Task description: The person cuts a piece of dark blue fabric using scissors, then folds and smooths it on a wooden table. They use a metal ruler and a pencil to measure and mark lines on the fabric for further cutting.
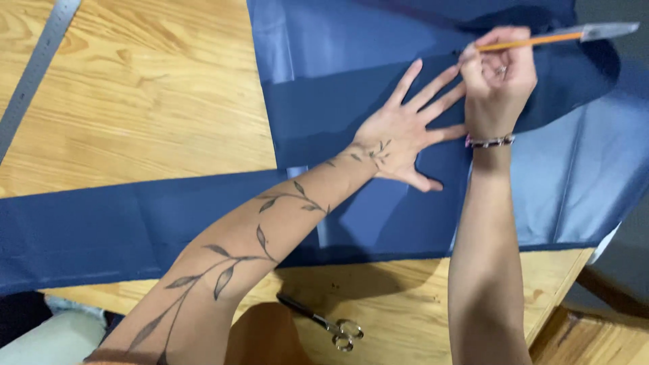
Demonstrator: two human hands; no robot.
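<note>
You are pressing your left hand (399, 138) flat, fingers splayed and grasping nothing, on the one sheet of dark blue fabric (338, 108) that is lying across the worktop (135, 101) toward its right edge. Your right hand (499, 78) is clenching its fingers on one orange pencil (541, 39), just beside the left fingertips. One metal ruler (34, 67) is lying at the far left corner, and one pair of scissors (324, 324) is sitting near the near edge.

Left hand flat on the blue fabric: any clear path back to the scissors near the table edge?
Probably yes. The left hand holds nothing, and the scissors lie on bare wood just beside that forearm, uncovered. The right hand holds a pencil farther away.
</note>
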